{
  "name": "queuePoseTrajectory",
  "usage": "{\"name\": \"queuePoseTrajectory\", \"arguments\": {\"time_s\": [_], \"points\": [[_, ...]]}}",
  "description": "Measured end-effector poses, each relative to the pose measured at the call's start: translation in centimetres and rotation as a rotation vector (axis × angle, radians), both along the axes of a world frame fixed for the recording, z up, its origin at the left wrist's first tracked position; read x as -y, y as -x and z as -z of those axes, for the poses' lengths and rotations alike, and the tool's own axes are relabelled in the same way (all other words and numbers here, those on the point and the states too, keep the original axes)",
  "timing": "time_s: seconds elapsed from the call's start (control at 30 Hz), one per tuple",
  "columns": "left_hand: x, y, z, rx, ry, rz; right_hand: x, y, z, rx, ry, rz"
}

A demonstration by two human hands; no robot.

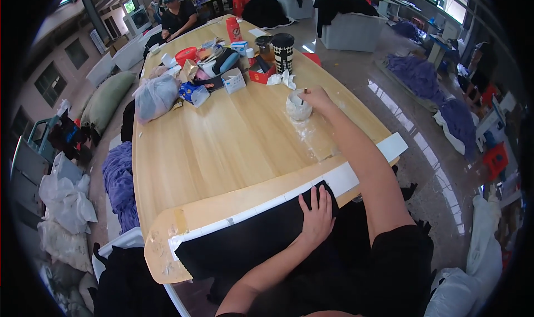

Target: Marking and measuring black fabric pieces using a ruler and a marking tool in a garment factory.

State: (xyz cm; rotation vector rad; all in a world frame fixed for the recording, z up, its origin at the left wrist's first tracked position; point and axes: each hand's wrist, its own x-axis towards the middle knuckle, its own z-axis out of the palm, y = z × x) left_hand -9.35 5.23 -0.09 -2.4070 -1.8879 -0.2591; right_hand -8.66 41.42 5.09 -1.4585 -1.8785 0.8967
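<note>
My left hand (pixel 317 214) lies flat, fingers apart, on the right end of a black fabric piece (pixel 245 231). The fabric is spread along a white marked strip (pixel 250 212), which rests on a tan board (pixel 167 228) at the table's near edge. My right arm reaches forward over the right side of the table. At its end, my right hand (pixel 317 99) is closed on a thin dark stick (pixel 303 93), whose lower end is inside a white-smeared cup (pixel 298 107). What the cup contains is hard to make out. White smears mark the tabletop beside it.
Farther along the wooden table (pixel 222 133) are a plastic bag (pixel 156 99), small boxes, a red bottle (pixel 233 30) and a black-and-white tumbler (pixel 282 52). A person (pixel 178 16) sits at the far left. Purple fabric (pixel 119 186) and a white bin (pixel 130 239) flank the table's left side.
</note>
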Motion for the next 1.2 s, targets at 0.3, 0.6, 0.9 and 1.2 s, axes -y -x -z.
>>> {"name": "queuePoseTrajectory", "arguments": {"time_s": [0.3, 0.6, 0.9, 1.2], "points": [[-1.0, -0.7, -0.5, 0.021, 0.014, -0.062, -0.7, -1.5, -0.7, -0.363, -0.119, -0.062], [-0.7, -0.7, 0.0, -0.021, 0.06, -0.058, 13.5, -8.1, -3.3, -0.89, -0.167, -0.099], [-0.6, -0.5, 0.4, 0.019, 0.036, -0.074, 28.3, -11.2, 1.7, -0.651, -0.062, -0.118], [-0.7, -0.5, 0.8, 0.005, 0.052, -0.074, 28.3, -10.4, 3.6, -0.535, -0.101, -0.178]]}}
